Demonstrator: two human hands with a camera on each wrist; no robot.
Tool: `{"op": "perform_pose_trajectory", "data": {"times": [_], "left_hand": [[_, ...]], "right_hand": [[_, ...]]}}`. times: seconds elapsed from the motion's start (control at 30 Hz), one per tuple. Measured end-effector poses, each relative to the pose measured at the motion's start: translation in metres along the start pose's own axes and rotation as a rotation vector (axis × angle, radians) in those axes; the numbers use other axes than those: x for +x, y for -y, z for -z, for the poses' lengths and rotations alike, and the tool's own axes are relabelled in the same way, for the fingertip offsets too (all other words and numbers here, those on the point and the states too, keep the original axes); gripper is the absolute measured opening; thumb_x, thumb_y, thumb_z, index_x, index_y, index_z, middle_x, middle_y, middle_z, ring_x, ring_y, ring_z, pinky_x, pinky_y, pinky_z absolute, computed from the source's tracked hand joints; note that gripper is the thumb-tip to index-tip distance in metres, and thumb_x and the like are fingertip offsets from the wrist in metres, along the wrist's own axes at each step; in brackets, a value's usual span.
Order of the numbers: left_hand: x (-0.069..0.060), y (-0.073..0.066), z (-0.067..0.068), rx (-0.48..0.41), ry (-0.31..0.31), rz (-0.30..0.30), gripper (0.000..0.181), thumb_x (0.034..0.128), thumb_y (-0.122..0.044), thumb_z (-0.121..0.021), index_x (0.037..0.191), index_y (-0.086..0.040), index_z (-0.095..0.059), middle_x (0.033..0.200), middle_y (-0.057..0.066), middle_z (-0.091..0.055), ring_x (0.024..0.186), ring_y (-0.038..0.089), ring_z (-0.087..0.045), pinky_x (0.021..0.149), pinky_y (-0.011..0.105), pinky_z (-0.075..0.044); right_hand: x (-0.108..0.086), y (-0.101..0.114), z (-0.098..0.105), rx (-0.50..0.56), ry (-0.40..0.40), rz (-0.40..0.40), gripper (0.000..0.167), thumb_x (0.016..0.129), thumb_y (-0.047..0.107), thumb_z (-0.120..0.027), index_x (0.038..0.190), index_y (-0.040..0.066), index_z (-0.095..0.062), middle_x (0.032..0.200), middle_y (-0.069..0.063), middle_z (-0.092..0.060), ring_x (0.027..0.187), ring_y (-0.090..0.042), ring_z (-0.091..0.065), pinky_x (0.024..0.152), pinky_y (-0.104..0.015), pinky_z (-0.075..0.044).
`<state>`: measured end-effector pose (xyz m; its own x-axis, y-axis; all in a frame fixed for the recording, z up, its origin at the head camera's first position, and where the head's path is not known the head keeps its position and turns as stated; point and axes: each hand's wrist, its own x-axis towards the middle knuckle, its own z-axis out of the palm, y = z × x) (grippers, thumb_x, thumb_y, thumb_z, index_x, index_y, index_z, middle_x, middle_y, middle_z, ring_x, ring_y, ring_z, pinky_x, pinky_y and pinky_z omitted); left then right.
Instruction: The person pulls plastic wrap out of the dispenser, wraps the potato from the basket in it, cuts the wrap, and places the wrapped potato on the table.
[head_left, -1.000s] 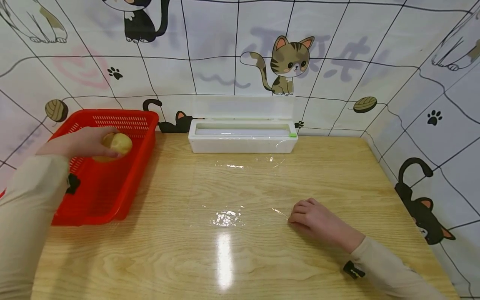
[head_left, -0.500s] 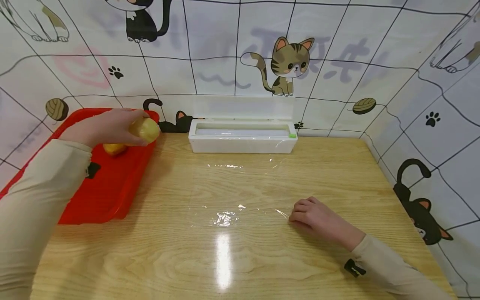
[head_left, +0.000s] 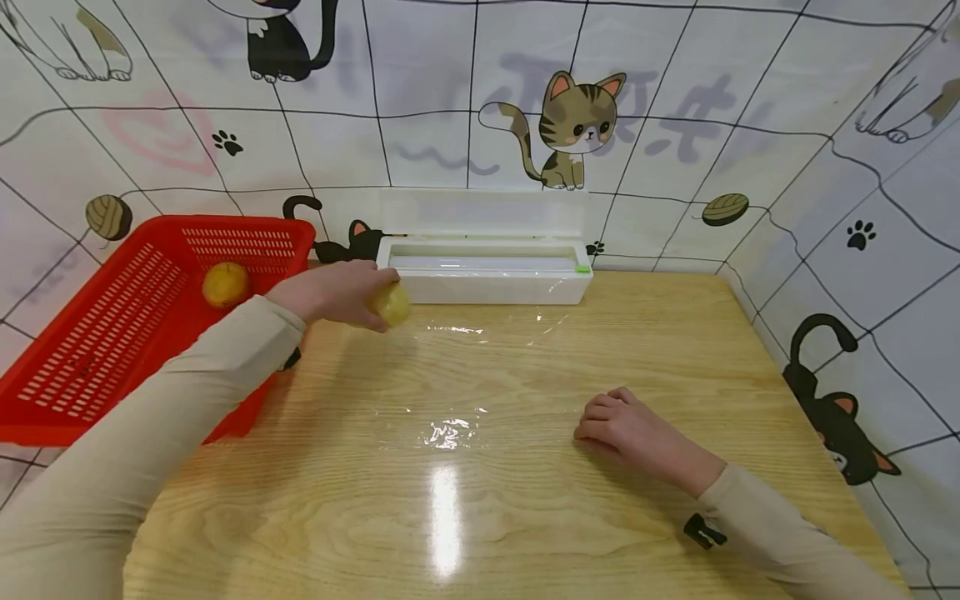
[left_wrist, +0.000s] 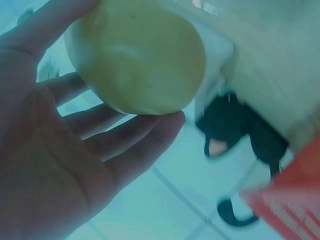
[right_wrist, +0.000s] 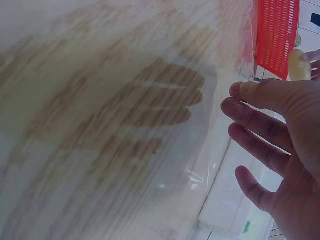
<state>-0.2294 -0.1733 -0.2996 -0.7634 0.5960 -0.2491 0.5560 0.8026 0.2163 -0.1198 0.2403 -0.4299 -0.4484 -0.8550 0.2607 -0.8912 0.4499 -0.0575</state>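
My left hand (head_left: 333, 293) holds a smooth, round, pale yellow fruit (head_left: 393, 305) above the table, just in front of the white box's left end. In the left wrist view, thumb and fingers curve round the fruit (left_wrist: 140, 60). A thin sheet of clear cling film (head_left: 450, 433) extends from the white cling film box (head_left: 491, 289) over the wooden table, showing mainly through its glints. Low at the right, my right hand (head_left: 633, 437) pinches its near edge; the right wrist view shows that hand's (right_wrist: 295, 135) thumb and forefinger together.
A red plastic basket (head_left: 168, 333) stands at the left, with an orange-yellow round fruit (head_left: 227, 285) inside. The box's lid (head_left: 487, 212) is raised against the cat-printed wall covering. That covering also rises along the table's right side.
My left hand has lifted the pale yellow fruit out of the red basket and carried it right, over the rim, toward the box. My right hand has stayed nearly still.
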Motion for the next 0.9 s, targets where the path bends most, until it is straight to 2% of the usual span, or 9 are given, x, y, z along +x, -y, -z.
{"op": "perform_pose_trajectory", "data": {"times": [0.2,0.37,0.63,0.9], "left_hand": [[0.029,-0.026,-0.029,0.058,0.094,-0.122,0.048,0.0814,-0.027,-0.078,0.115,-0.003,-0.053,0.089,0.006,-0.054,0.08,0.023,-0.052,0.07,0.035,-0.046],[0.049,-0.047,-0.049,0.068,0.106,-0.21,0.046,0.0826,-0.03,-0.075,0.113,-0.004,-0.053,0.089,0.006,-0.054,0.078,0.021,-0.051,0.069,0.034,-0.045],[0.072,-0.082,-0.077,0.123,0.124,-0.238,0.038,0.0865,-0.036,-0.065,0.108,-0.007,-0.053,0.087,0.002,-0.05,0.073,0.016,-0.048,0.062,0.031,-0.044],[0.08,-0.096,-0.086,0.145,0.154,-0.193,0.049,0.0881,-0.042,-0.066,0.123,-0.01,-0.052,0.096,0.003,-0.052,0.08,0.017,-0.053,0.068,0.032,-0.047]], "right_hand": [[0.0,0.001,-0.001,-0.005,-0.001,0.002,0.018,0.075,0.011,-0.08,0.089,0.018,-0.07,0.087,0.009,-0.064,0.087,-0.014,-0.057,0.076,-0.041,-0.043],[-0.001,0.001,-0.002,-0.012,0.0,0.008,0.019,0.075,0.011,-0.08,0.089,0.017,-0.07,0.088,0.008,-0.064,0.087,-0.015,-0.057,0.077,-0.042,-0.043],[-0.002,-0.001,-0.004,-0.01,-0.025,0.015,0.021,0.073,0.01,-0.082,0.09,0.015,-0.07,0.087,0.008,-0.066,0.085,-0.014,-0.059,0.077,-0.041,-0.043],[-0.005,-0.001,-0.005,-0.004,-0.033,-0.003,0.018,0.074,0.009,-0.08,0.089,0.015,-0.071,0.087,0.007,-0.066,0.083,-0.013,-0.06,0.075,-0.041,-0.044]]}}
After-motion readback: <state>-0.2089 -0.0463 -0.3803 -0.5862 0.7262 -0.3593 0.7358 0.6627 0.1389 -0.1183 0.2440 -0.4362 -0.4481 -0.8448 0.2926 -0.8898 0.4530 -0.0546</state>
